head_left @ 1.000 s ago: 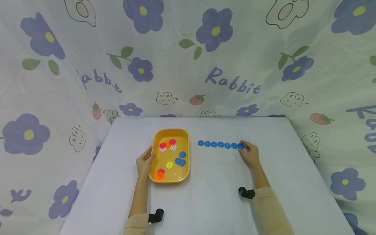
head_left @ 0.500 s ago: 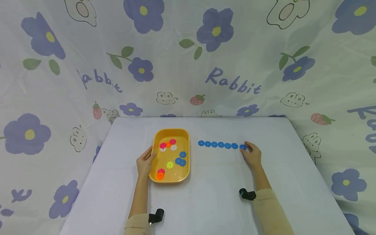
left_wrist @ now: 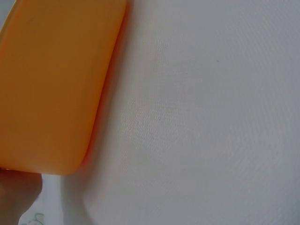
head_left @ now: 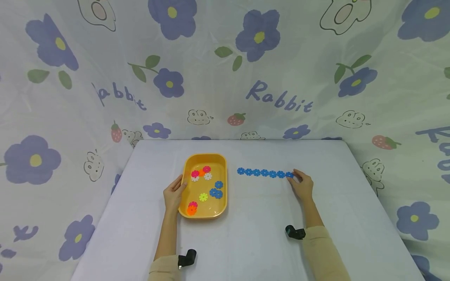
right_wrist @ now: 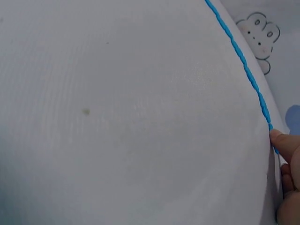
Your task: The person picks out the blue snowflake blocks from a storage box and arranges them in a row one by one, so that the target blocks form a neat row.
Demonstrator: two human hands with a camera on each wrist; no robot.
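On the white table, several blue flower-shaped discs lie in a straight row. My right hand pinches the rightmost blue disc between thumb and fingers, its edge right at the end of the row. In the right wrist view the row appears edge-on as a thin blue line, with the thumb pressed on its near end. Farther left, my left hand grips the left side of a yellow tray, thumb over the rim. The left wrist view shows the tray's outer side close up.
Inside the tray lie loose discs: several blue, pink and orange ones, white discs and a yellow disc. A patterned cloth hangs behind and beside the table. Each wrist wears a small black camera.
The right hand first drew the rightmost disc to the right, opening a small gap from the row, then brought it back against the row's end. The left hand and tray stay put.
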